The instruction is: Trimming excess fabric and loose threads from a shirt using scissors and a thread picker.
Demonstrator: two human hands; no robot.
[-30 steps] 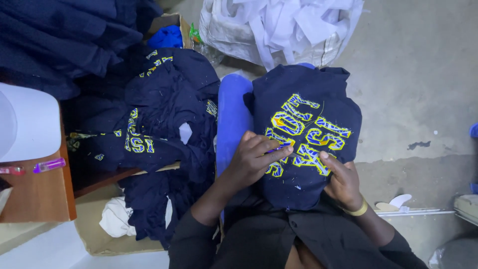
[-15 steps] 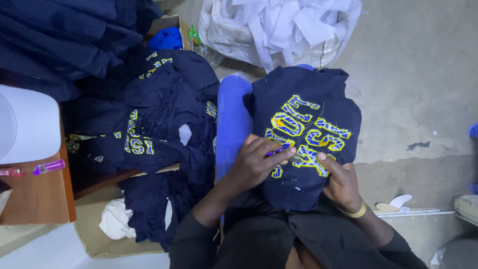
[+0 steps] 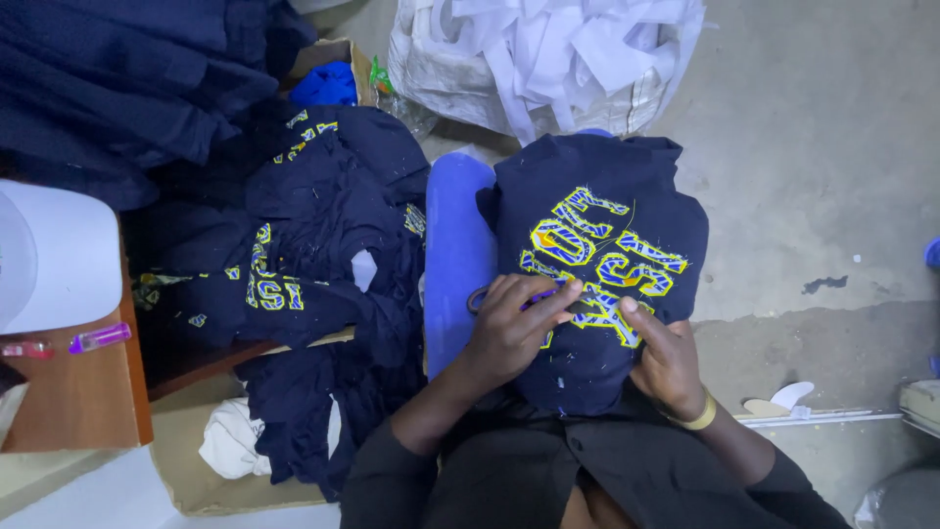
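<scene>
My left hand (image 3: pixel 514 328) grips small scissors (image 3: pixel 477 299) over raised yellow embroidery on the navy garment (image 3: pixel 597 264); my right hand (image 3: pixel 666 358) pinches its cloth.

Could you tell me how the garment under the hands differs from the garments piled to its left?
The garment under the hands is one piece, spread fairly flat over a blue cushion; the pile is many pieces, crumpled and overlapping. Both the left hand and right hand rest on the garment's lettering; nothing touches the pile. The garment's lettering shows almost whole; the pile's shows only in parts. Both are dark navy with yellow-and-blue lettering.
</scene>
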